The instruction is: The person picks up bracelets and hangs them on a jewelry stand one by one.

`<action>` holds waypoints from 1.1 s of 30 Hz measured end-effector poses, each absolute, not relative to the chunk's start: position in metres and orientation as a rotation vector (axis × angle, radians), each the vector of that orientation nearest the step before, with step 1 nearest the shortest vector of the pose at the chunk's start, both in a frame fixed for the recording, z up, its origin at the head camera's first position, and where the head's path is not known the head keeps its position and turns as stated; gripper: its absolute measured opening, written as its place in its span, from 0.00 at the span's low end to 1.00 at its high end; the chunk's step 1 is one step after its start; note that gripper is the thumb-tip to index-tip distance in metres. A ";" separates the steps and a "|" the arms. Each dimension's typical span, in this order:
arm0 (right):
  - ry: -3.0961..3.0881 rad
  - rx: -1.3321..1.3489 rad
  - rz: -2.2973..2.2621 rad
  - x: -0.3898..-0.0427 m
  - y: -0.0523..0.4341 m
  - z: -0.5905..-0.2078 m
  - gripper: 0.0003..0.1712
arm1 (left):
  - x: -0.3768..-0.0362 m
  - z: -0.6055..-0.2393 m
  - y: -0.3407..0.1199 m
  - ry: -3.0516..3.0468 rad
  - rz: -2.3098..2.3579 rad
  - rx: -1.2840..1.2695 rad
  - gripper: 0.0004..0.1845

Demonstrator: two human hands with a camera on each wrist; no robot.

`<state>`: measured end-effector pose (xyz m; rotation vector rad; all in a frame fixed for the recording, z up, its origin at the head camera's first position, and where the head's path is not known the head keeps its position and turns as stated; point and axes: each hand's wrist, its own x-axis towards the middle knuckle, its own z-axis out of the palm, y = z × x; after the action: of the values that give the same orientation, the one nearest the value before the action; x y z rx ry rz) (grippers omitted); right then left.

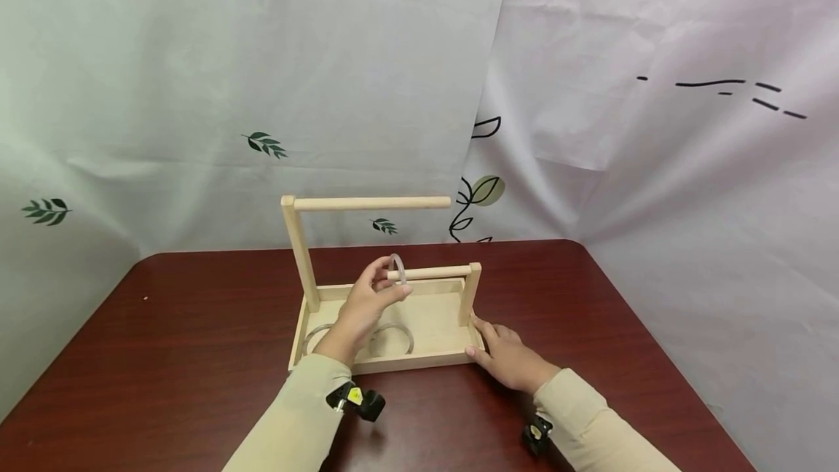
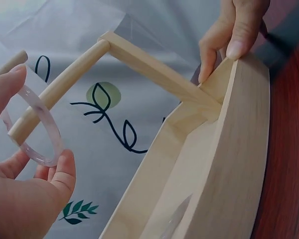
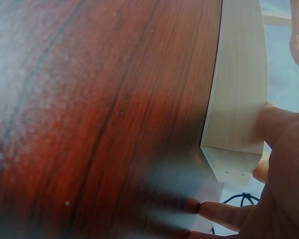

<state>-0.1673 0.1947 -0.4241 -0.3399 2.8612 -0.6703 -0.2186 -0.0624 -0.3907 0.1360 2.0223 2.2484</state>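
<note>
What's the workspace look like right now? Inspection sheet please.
Surface: dark red wooden table.
Job's things: wooden tray with a tall post and upper rod, and a short post with lower rod. Clear ring at the free end of the lower rod; two more rings lie in the tray.
Clutter: nothing seen.
Hands: left hand pinches the clear ring; right hand rests on the table, fingers straight against the tray's right corner.
Cables: nothing seen.
Surroundings: pale cloth backdrop with leaf prints.
</note>
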 end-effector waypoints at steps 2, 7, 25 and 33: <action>2.862 -0.341 -0.671 -0.167 0.195 -0.424 0.38 | -0.219 -0.391 -0.059 1.981 2.282 0.111 0.37; 2.865 -0.346 -0.668 -0.167 0.195 -0.424 0.37 | -0.222 -0.392 -0.051 1.817 2.400 0.087 0.36; 2.863 -0.343 -0.657 -0.168 0.195 -0.423 0.37 | -0.227 -0.399 -0.029 1.531 2.553 0.039 0.35; 2.845 -0.312 -0.661 -0.168 0.194 -0.423 0.38 | -0.227 -0.401 -0.016 1.492 2.556 0.057 0.33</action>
<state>-0.1681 0.1944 -0.4233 -0.3117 2.8450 -0.6608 -0.2273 -0.0161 -0.4014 0.0574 1.4920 2.5560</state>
